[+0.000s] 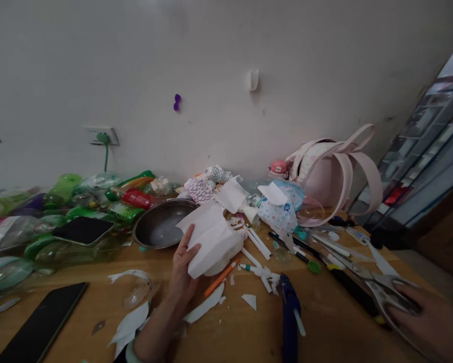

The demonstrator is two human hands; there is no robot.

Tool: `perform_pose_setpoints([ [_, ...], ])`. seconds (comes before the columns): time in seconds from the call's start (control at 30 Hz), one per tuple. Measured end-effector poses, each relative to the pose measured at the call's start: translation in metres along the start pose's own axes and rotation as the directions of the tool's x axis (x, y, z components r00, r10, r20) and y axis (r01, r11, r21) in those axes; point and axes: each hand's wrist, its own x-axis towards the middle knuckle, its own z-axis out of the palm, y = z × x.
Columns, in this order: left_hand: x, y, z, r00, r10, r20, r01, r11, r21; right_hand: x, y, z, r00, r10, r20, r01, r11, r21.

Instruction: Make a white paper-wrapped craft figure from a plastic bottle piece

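Observation:
My left hand (183, 264) is closed on a folded piece of white paper (213, 237), thumb and fingers at its lower left side. The paper is held above the table, partly in front of the metal bowl (147, 232). At the right edge, my right hand (425, 320) grips the handles of a pair of metal scissors (364, 275), whose blades point away to the upper left. The hand is slightly blurred. Under the paper lie an orange marker (222, 277) and white paper scraps (249, 301). A blue glue gun (290, 307) sits between my hands.
Plastic bottles (18, 232) crowd the left side, with a dark phone (83, 230) on top. A black tablet-like slab (41, 322) lies front left. A pink backpack (321, 174) stands against the wall. A black-and-yellow cutter (355, 292) lies beside the scissors.

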Motion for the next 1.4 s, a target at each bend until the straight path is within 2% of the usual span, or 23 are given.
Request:
perform_pose_setpoints([
  [0.07, -0.002, -0.001, 0.001, 1.000, -0.022, 0.013, 0.022, 1.000, 0.021, 0.021, -0.004, -0.012, 0.992, -0.030, 0.126, 0.028, 0.999, 0.021],
  [0.17, -0.005, -0.002, 0.004, 0.996, -0.075, 0.046, 0.074, 0.997, 0.019, 0.045, -0.015, -0.020, 0.956, -0.166, 0.243, 0.165, 0.986, 0.026],
  [0.27, -0.006, -0.003, 0.006, 0.993, -0.102, 0.065, 0.101, 0.995, 0.015, 0.060, -0.025, -0.018, 0.928, -0.259, 0.270, 0.265, 0.964, 0.014],
  [0.43, -0.003, 0.000, 0.005, 0.998, -0.061, 0.024, 0.060, 0.997, 0.039, 0.070, -0.042, -0.005, 0.853, -0.409, 0.325, 0.381, 0.913, 0.149],
  [0.6, 0.001, -0.002, 0.001, 0.998, 0.031, -0.053, -0.022, 0.987, 0.162, 0.073, -0.061, 0.012, 0.850, -0.402, 0.340, 0.369, 0.915, 0.161],
  [0.77, 0.005, -0.005, -0.004, 0.994, 0.098, -0.055, -0.085, 0.975, 0.205, 0.076, -0.072, 0.026, 0.868, -0.413, 0.275, 0.399, 0.911, 0.110],
  [0.9, 0.005, -0.005, -0.005, 0.993, 0.104, -0.058, -0.090, 0.972, 0.216, 0.077, -0.074, 0.034, 0.869, -0.445, 0.214, 0.446, 0.894, 0.050],
  [1.1, -0.004, -0.002, 0.001, 0.997, 0.080, -0.006, -0.077, 0.969, 0.235, 0.068, -0.077, 0.038, 0.880, -0.456, 0.133, 0.463, 0.886, -0.031],
  [1.23, -0.008, -0.004, 0.007, 0.998, 0.060, 0.037, -0.066, 0.977, 0.204, 0.063, -0.075, 0.024, 0.907, -0.416, 0.065, 0.421, 0.903, -0.091],
  [1.4, -0.010, -0.010, 0.013, 0.995, 0.044, 0.089, -0.058, 0.984, 0.169, 0.057, -0.063, -0.012, 0.937, -0.345, -0.048, 0.341, 0.937, -0.080],
])
